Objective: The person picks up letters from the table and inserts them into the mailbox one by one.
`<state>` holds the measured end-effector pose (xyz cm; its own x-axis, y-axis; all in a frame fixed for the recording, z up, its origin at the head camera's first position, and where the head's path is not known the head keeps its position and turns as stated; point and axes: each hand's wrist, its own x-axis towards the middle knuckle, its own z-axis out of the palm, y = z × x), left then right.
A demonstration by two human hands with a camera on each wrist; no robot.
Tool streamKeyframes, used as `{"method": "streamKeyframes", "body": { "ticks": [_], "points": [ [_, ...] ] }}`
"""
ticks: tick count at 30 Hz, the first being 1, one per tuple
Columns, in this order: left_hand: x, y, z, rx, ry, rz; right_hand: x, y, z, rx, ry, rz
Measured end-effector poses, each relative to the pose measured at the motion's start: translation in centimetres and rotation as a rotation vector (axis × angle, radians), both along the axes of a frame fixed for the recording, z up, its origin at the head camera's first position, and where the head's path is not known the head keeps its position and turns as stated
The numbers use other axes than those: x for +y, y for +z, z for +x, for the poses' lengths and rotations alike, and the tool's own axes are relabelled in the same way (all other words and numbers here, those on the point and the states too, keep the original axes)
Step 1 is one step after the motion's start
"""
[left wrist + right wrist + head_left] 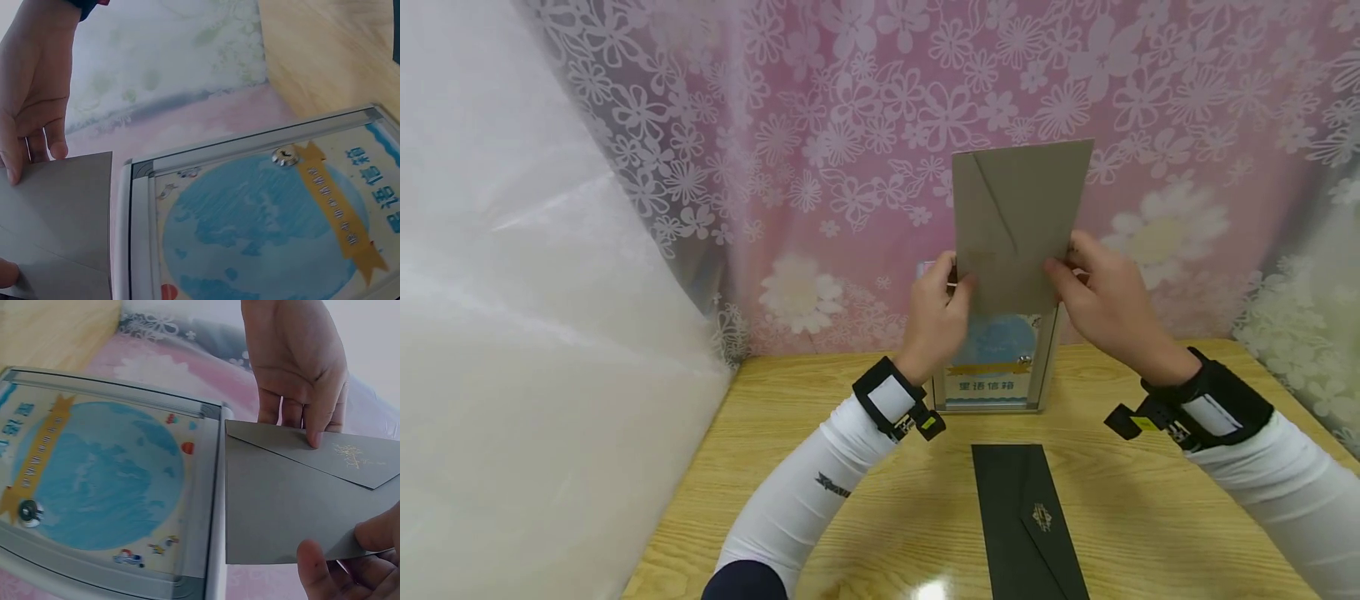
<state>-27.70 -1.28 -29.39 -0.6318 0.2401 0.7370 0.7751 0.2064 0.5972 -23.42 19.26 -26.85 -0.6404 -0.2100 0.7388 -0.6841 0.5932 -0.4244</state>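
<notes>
Both hands hold a grey-brown envelope (1022,217) upright, its lower edge right at the top of a framed letterbox (992,358). My left hand (934,321) pinches the envelope's left edge near the bottom, thumb on the near face. On the opposite edge, my right hand (1108,304) grips with its thumb in front and fingers behind. The right wrist view shows the envelope's (281,494) pointed flap with a small gold print. A silver lock (286,156) sits on the letterbox's front panel, which bears a blue globe picture and a yellow ribbon.
A dark envelope (1026,517) with a gold emblem lies on the wooden table (850,533), in front of the letterbox. Behind the table hangs a pink flowered curtain (850,167). Whitish plastic sheeting (550,333) hangs along the left side.
</notes>
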Motion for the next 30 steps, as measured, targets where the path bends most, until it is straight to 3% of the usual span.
{"method": "streamKeyframes", "body": {
  "ticks": [8,14,21,30],
  "points": [
    [-0.1,2.5,-1.4,0.035,0.034,0.037,-0.5,2.2,-1.4,-0.013,-0.002,-0.042],
    [-0.1,3.8,-2.4,0.020,0.078,0.016,-0.6,3.2,-2.8,0.034,-0.037,-0.033],
    [0.2,3.9,-3.1,-0.016,0.107,-0.019,-0.5,2.9,-4.5,0.018,-0.044,-0.068],
    [0.1,3.0,-4.0,-0.042,0.141,-0.054,-0.4,1.6,-5.5,-0.044,-0.038,-0.080]
  ]
}}
